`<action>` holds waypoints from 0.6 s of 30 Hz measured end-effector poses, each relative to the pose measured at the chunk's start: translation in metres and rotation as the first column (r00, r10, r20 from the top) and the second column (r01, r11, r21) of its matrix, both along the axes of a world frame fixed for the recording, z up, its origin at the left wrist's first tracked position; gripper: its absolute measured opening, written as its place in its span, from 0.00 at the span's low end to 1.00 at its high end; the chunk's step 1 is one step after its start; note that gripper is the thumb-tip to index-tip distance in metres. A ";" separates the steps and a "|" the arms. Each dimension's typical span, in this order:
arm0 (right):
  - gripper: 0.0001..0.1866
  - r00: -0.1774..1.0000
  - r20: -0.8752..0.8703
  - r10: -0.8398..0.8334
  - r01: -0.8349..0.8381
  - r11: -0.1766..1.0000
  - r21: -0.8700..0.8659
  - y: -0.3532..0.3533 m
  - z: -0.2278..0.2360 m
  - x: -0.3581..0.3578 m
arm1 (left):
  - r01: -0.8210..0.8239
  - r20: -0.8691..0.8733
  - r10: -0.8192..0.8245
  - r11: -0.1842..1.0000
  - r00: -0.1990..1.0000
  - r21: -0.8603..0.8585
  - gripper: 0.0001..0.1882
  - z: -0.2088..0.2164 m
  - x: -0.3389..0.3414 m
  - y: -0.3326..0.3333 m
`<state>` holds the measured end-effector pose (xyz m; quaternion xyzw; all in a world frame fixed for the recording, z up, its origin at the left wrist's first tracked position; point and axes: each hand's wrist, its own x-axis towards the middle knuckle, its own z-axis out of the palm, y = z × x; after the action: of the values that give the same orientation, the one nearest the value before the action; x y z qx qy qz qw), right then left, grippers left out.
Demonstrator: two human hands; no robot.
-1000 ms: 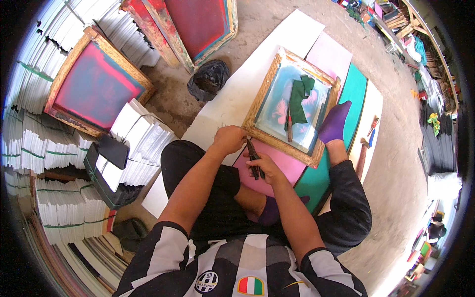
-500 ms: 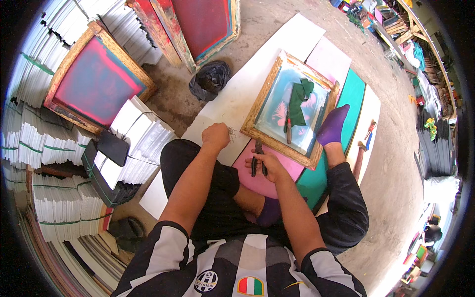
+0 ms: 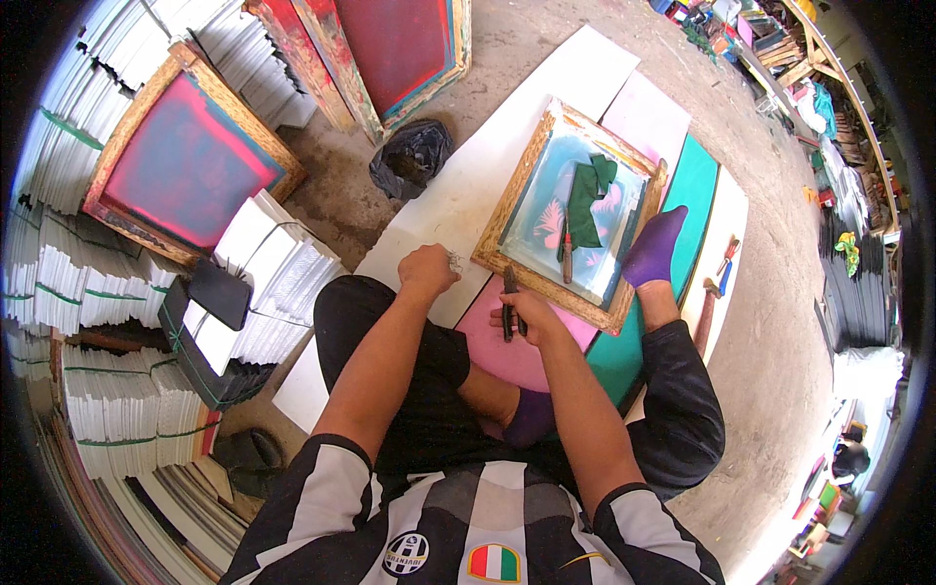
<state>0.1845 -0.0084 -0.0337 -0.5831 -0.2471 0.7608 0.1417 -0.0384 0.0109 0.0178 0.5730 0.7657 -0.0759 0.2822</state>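
Observation:
My left hand (image 3: pixel 426 269) is a closed fist beside the lower left corner of a wooden screen-printing frame (image 3: pixel 497 258). Thin dark wire-like bits (image 3: pixel 454 260) show at its knuckles; whether the fist holds them or they lie on the white board (image 3: pixel 419 229) I cannot tell. My right hand (image 3: pixel 531 317) is closed round dark-handled pliers (image 3: pixel 509 285), whose jaws point at the frame's near edge. Inside the frame, on its blue-and-pink mesh, lie a green cloth (image 3: pixel 585 210) and a slim tool with a worn handle (image 3: pixel 567 263).
My sock-covered foot (image 3: pixel 655 244) rests against the frame's right side. A hammer (image 3: pixel 707 317) and a red-and-blue tool (image 3: pixel 728 255) lie farther right. Black bag (image 3: pixel 411 161), pink screen (image 3: pixel 190 156) and bundled paper stacks (image 3: pixel 283 263) stand left. Pink (image 3: pixel 487 336) and green (image 3: pixel 694 185) sheets lie underneath.
The pliers in my right hand have turned slightly, their jaws closer to the frame's near edge. My left fist has shifted a little to the right.

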 end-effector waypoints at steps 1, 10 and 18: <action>0.19 1.000 0.020 -0.014 0.014 1.000 -0.017 0.001 0.000 0.000 | 0.009 0.018 -0.009 1.000 1.000 -0.001 0.24 0.002 0.001 0.000; 0.15 0.967 0.233 0.107 -0.127 0.989 0.071 0.011 0.017 -0.002 | 0.038 0.072 -0.041 0.998 0.997 0.045 0.25 -0.005 0.006 0.003; 0.22 0.842 0.505 0.188 -0.326 0.924 0.199 -0.008 0.001 -0.013 | 0.031 0.092 -0.033 0.999 0.995 0.028 0.24 -0.007 0.005 0.006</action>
<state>0.1712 -0.0163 -0.0326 -0.6877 -0.4550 0.5633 0.0525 -0.0330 0.0166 0.0107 0.5917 0.7436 -0.0438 0.3084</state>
